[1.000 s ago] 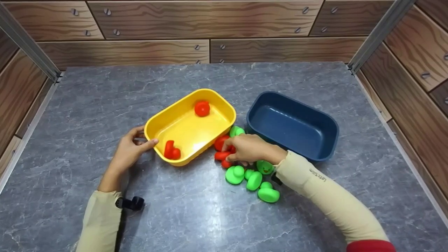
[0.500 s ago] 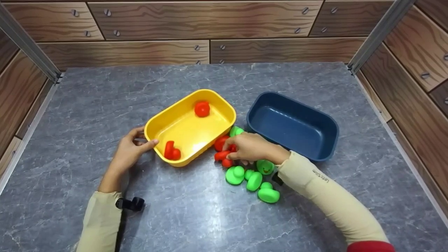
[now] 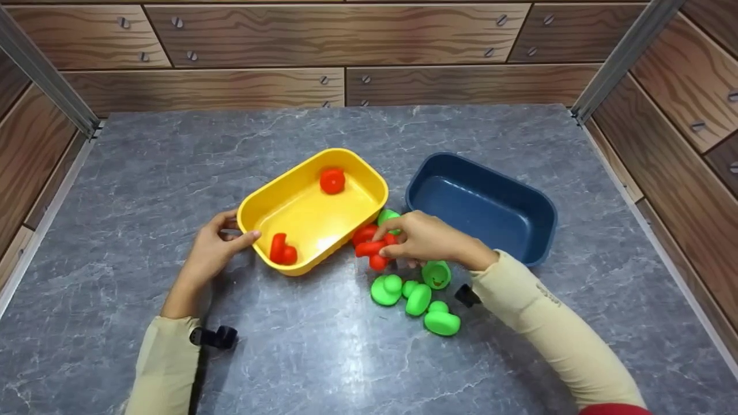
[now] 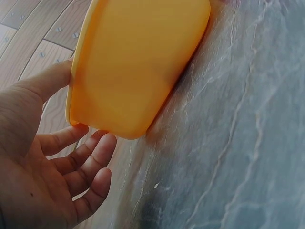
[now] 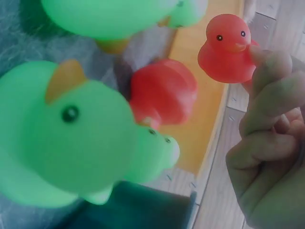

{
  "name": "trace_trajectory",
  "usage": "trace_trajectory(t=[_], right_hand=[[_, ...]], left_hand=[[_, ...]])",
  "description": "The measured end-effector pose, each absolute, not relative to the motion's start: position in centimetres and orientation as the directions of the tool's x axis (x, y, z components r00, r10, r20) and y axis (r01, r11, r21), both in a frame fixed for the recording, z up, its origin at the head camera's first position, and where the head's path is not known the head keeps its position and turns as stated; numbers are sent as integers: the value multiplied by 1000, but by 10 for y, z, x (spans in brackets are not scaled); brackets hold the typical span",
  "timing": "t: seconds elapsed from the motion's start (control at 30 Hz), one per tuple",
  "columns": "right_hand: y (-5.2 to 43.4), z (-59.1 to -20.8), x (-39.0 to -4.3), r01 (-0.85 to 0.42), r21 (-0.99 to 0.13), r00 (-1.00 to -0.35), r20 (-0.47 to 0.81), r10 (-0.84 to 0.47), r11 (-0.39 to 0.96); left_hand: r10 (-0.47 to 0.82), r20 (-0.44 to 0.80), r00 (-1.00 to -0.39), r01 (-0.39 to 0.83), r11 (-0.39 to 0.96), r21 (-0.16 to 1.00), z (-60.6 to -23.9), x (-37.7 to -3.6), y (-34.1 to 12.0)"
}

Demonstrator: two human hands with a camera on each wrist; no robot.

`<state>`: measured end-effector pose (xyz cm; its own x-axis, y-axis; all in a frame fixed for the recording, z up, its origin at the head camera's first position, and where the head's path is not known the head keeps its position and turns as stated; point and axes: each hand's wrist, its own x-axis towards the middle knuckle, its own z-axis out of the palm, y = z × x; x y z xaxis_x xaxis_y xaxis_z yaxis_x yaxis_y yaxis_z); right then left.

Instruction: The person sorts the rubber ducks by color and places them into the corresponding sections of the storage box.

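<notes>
The right hand [image 3: 429, 236] pinches a red duck [image 3: 369, 249] beside the yellow tub [image 3: 305, 222], near green ducks [image 3: 418, 300]. It could drop if the pinch is too loose. The left hand [image 3: 210, 251] grips the tub's end; a hard tug could tip it.

On the bench [image 3: 300, 357], two ducks [image 3: 332, 181] lie in the left tub [image 3: 311, 216], the right tub [image 3: 475, 202] beside it, other ducks [image 3: 419, 300] before both.

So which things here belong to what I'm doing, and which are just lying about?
Likely in the job:
red duck, pinched by right hand
yellow tub, held by left hand
red ducks in and beside it

Unheld, perhaps just lying about:
green ducks
blue tub
</notes>
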<state>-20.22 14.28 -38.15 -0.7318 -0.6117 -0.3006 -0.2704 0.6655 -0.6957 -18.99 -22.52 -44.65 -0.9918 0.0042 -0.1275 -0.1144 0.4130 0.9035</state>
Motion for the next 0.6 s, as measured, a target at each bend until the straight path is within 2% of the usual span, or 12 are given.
trace_trajectory(t=[0.1, 0.23, 0.6], right_hand=[[148, -376, -203, -209, -744, -744, -301, -597, 635], [152, -372, -204, -190, -787, -747, -272, -606, 587], [156, -369, -210, -220, -896, -744, -103, -661, 387]], left_hand=[[2, -128, -992, -116, 405, 907, -446, -190, -225], [0, -131, -991, -120, 396, 910, -446, -189, -225], [4, -135, -991, -124, 378, 917, -446, -189, -225]])
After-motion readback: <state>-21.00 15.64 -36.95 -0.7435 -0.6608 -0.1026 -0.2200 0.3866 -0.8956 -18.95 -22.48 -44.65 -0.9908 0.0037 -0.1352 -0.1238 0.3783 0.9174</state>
